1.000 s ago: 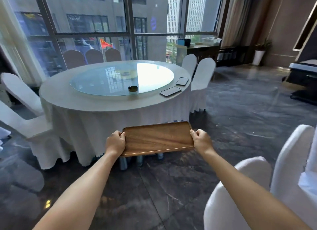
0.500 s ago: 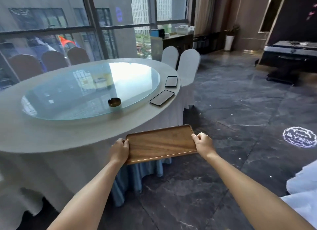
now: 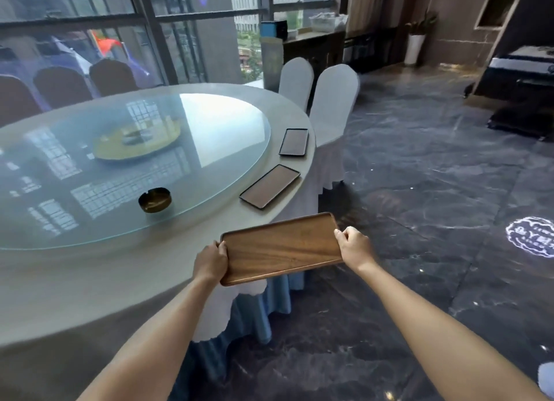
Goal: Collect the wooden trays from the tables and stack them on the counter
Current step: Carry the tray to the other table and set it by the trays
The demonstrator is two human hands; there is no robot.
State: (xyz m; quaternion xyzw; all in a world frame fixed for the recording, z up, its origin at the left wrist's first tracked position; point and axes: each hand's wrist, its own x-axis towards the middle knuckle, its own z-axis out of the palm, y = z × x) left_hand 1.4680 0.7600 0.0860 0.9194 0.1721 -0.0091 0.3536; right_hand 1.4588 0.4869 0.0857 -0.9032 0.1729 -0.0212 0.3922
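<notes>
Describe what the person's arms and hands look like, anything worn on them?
Both forearms are bare as far as the picture shows, with no sleeves in view. The left hand and right hand wear no gloves, and no watch, bracelet or ring is visible on either wrist or on the fingers that show.

Big round table with a pale tablecloth (image 3: 90, 281), and a round glass turntable (image 3: 126, 173) sits in its middle. A small dark round ashtray (image 3: 154, 200) is on the glass. Two dark rectangular wooden trays lie near the right edge, the nearer one (image 3: 269, 186) just beside the farther one (image 3: 293, 141).
</notes>
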